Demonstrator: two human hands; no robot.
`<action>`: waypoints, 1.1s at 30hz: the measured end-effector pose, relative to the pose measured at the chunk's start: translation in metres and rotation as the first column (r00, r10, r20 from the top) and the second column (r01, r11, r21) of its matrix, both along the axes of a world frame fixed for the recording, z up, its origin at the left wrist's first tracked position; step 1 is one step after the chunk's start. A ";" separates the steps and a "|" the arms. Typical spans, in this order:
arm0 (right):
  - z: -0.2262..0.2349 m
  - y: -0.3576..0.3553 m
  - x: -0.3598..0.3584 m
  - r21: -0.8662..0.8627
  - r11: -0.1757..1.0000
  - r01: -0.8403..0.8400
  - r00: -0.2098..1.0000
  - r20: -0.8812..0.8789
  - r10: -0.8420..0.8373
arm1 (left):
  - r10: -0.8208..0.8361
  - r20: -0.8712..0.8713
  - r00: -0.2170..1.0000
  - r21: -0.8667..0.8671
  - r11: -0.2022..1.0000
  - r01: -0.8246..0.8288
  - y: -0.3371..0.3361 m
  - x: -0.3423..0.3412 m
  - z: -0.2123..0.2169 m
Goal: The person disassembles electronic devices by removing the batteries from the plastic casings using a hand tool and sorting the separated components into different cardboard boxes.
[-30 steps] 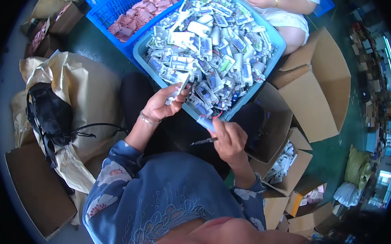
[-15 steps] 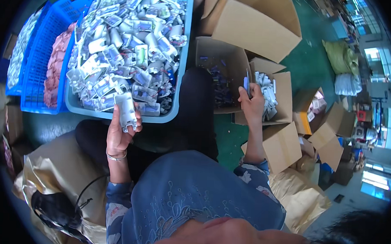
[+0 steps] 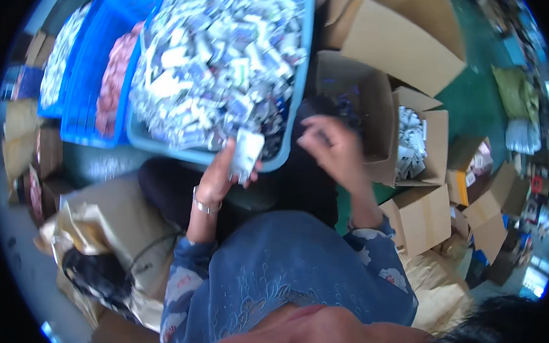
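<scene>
In my left hand [image 3: 215, 180] is a white rectangular plastic casing [image 3: 247, 155], held between thumb and fingers at the near edge of a light-blue tub [image 3: 214, 159]. The tub is heaped with similar white casings [image 3: 199, 76], many with blue or purple parts in them. My right hand [image 3: 336, 151] is blurred, over my leg, just right of the tub and in front of an open carton [image 3: 374, 124]. Its fingers are bent together around something dark that I cannot make out. Small blue and purple pieces [image 3: 348, 107] lie inside that carton.
Beside that carton, another box [image 3: 436, 148] holds white plastic pieces [image 3: 410, 140]. A large open carton [image 3: 402, 48] stands behind. Left of the tub are blue baskets [image 3: 92, 138], one with pink pieces [image 3: 115, 91]. Golden sacking [image 3: 113, 219] lies at left.
My right hand has swung left from the cartons toward the tub; the blue piece it held no longer shows. My left hand still holds the casing. The whole view has shifted.
</scene>
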State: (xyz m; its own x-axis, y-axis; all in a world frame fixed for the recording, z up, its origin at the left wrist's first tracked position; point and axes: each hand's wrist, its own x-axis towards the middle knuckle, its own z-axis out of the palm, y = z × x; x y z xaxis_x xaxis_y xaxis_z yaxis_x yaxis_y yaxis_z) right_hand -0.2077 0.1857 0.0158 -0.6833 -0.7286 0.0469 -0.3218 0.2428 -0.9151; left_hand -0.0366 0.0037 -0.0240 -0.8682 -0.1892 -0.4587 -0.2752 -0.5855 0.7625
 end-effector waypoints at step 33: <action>-0.070 -0.128 -0.095 0.096 0.994 -0.053 0.962 -0.263 0.076 | 0.084 0.015 0.996 -0.203 0.976 -0.079 -0.011 0.016 -0.069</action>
